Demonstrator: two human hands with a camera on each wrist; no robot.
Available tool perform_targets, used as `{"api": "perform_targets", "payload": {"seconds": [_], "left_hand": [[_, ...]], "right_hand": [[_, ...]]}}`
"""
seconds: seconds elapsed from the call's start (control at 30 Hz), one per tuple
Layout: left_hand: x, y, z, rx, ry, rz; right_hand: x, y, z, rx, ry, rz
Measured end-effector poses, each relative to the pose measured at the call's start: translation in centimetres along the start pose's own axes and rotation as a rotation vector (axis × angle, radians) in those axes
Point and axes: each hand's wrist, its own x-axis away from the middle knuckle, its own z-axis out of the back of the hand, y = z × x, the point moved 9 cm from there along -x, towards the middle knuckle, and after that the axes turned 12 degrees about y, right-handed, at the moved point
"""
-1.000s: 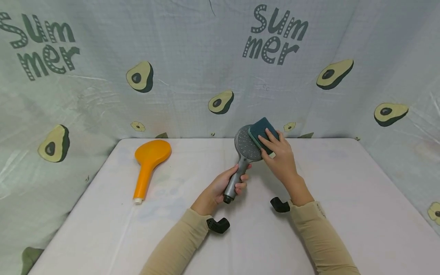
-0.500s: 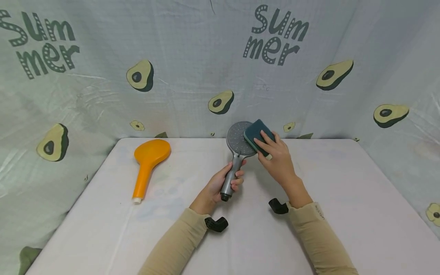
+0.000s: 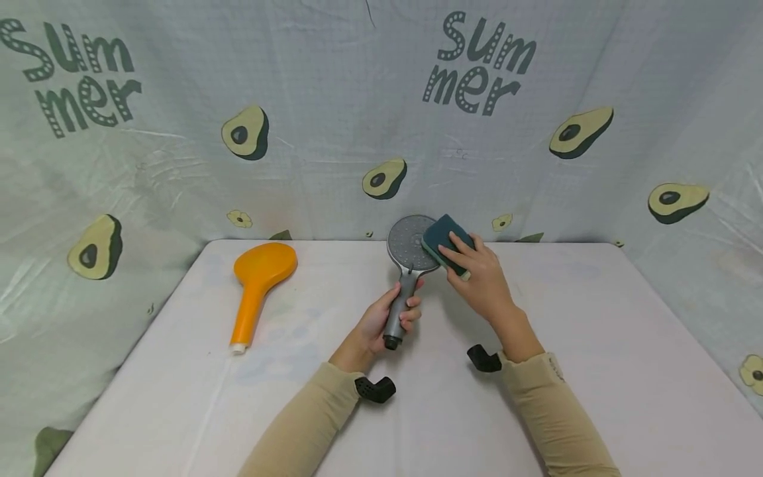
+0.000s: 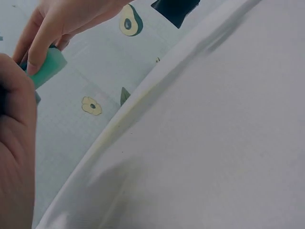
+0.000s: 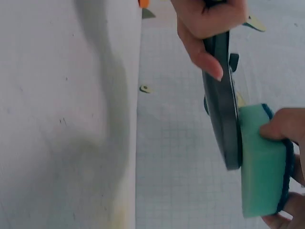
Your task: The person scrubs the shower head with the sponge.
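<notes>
Two hands, a left hand (image 3: 377,322) and a right hand (image 3: 481,278); one grey shower head (image 3: 410,245) in the left, one sponge (image 3: 440,234) in the right; one orange shower-head-shaped piece (image 3: 259,278) left of both; two black wrist pieces (image 3: 375,389), one behind each hand; past the hands, five avocado prints (image 3: 384,179)

An orange handheld shower head (image 3: 257,285) lies on the left of the white desk (image 3: 608,331), its white tip (image 3: 238,348) toward the near edge; behind hangs a pale cloth (image 3: 322,79) printed with avocado halves (image 3: 246,132), yellow flowers (image 3: 240,218) and green "summer" lettering (image 3: 471,86).
</notes>
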Motion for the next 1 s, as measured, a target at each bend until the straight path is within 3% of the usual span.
{"api": "perform_targets", "payload": {"seconds": [0.17,0.4,0.7,0.87,1.0], "left_hand": [[-0.2,-0.2,0.5,0.024,0.014,-0.003],[-0.8,-1.1,0.5,-0.026,0.024,0.033],[-0.2,-0.5,0.4,0.069,0.008,0.017],[-0.2,-0.3,0.2,0.062,-0.007,0.010],[-0.2,-0.2,0.3,0.069,-0.005,0.003]], "right_hand": [[0.2,-0.7,-0.7,-0.026,-0.055,0.057],[0.5,1.3,0.0,0.016,0.002,-0.048],[0.4,0.2,-0.8,-0.064,-0.059,0.023],[0.1,1.2,0.3,-0.021,0.007,-0.048],[0.0,0.8,0.0,-0.010,-0.038,-0.041]]}}
